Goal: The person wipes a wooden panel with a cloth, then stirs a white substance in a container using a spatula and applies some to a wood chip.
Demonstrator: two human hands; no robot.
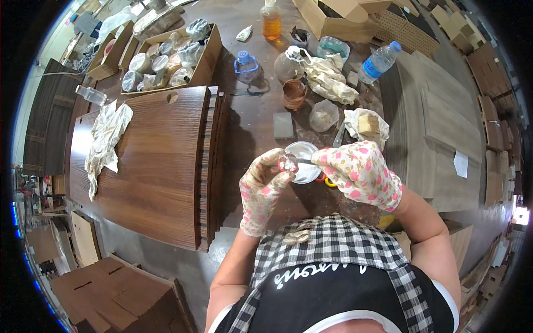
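Note:
Both my hands wear white flower-patterned gloves. My left hand (263,186) pinches a small round reddish-brown piece (287,162) with white stuff on its face; the glove's fingers are stained brown. My right hand (358,173) is closed on a thin dark tool (305,161), whose kind I cannot make out, pointing at the round piece. Just beyond and below them stands a round white tub (301,147), partly hidden by the hands. A putty knife (338,136) lies beyond my right hand, and yellow and red rings (330,182) show beneath it.
Dark wood panels (150,161) are stacked at left with a rag (108,141) on top. Grey boards (444,127) lie at right. Farther back are a brown jar (293,94), a water bottle (380,62), an amber bottle (271,21) and a box of wrapped pots (214,55).

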